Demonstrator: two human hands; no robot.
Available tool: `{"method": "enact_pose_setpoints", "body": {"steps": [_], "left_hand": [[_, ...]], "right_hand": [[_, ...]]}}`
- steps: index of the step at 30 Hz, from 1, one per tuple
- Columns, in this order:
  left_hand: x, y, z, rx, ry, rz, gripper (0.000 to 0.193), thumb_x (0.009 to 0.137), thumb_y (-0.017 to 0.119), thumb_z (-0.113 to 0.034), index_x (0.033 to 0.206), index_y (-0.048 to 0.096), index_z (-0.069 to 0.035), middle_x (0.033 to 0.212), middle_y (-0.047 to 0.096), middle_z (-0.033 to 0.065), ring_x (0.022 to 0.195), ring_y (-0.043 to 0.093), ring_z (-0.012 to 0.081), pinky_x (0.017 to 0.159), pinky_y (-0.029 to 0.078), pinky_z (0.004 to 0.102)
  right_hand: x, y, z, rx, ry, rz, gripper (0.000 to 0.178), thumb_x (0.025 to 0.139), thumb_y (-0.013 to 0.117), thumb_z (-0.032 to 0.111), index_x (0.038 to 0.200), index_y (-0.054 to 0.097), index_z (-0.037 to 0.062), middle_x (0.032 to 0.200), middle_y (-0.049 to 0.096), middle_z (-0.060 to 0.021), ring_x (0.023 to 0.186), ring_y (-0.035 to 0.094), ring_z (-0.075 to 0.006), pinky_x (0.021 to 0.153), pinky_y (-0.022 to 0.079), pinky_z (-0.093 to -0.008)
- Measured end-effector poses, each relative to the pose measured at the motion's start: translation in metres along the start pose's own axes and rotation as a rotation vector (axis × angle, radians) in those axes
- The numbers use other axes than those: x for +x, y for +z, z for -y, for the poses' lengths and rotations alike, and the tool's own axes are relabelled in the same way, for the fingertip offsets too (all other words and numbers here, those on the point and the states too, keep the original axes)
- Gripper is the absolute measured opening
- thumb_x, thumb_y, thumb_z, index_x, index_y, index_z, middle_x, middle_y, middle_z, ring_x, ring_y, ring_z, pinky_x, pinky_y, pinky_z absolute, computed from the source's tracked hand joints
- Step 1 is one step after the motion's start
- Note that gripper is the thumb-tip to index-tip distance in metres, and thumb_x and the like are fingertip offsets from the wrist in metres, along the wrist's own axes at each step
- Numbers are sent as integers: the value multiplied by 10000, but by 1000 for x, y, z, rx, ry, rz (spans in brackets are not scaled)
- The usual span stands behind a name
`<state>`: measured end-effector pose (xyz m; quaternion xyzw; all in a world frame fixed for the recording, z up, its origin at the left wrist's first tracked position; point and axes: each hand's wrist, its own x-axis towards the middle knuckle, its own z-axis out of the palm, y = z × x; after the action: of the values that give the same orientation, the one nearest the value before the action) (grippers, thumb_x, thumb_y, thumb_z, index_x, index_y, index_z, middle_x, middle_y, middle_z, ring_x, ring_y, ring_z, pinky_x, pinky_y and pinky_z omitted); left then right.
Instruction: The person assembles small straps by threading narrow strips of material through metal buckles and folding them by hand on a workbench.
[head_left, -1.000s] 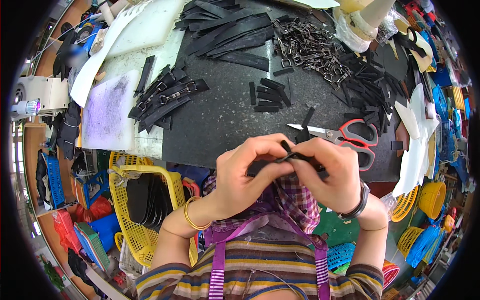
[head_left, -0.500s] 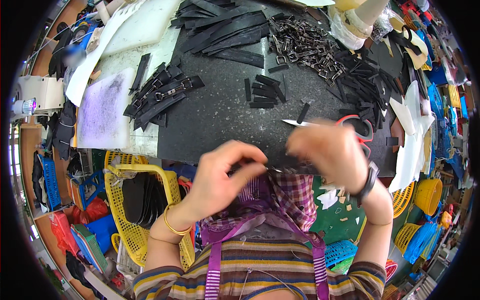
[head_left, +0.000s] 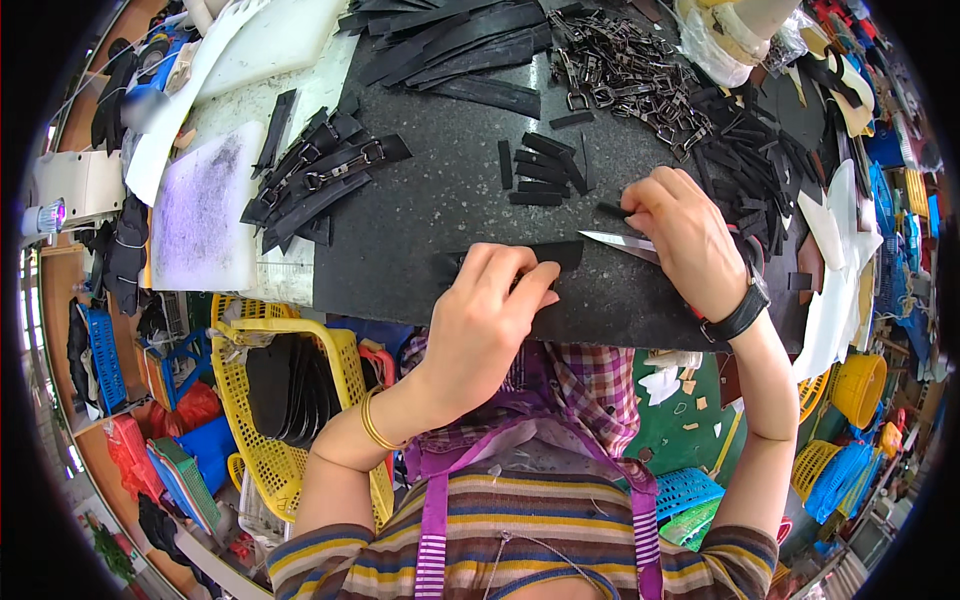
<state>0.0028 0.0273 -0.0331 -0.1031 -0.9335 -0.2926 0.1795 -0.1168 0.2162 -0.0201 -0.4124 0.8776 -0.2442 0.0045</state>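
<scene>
Seen from the left of two fisheye cameras worn on my head, the view looks steeply down past my striped shirt (head_left: 520,520) to my left hand (head_left: 490,310) and right hand (head_left: 690,235), at arm's reach near mid-frame. The worktable (head_left: 400,250) stretches toward the top; bent outer reaches are perhaps too warped to read.

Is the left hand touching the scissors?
No, the left hand is on a black strip, while the scissors lie apart, by the right hand.

striped shirt (head_left: 550,515), purple straps (head_left: 433,530), gold bangle (head_left: 373,420), black wristband (head_left: 738,314)
</scene>
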Motion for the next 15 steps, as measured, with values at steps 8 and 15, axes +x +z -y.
{"method": "enact_pose_setpoints", "body": {"steps": [8,15], "left_hand": [[1,-37,10,-918,-506,261,124,804,649,8,928,649,11,928,630,71,784,603,107,720,481,222],[0,-43,6,-1090,-566,248,112,850,619,5,956,644,29,978,606,60,840,583,95,729,484,222]], "right_hand": [[-11,-15,48,508,46,123,93,791,605,28,880,602,1,788,619,-140,710,610,-302,632,481,-348],[-11,-9,44,833,216,346,136,816,601,69,920,640,-9,769,640,-111,669,614,-184,634,475,-279]]}}
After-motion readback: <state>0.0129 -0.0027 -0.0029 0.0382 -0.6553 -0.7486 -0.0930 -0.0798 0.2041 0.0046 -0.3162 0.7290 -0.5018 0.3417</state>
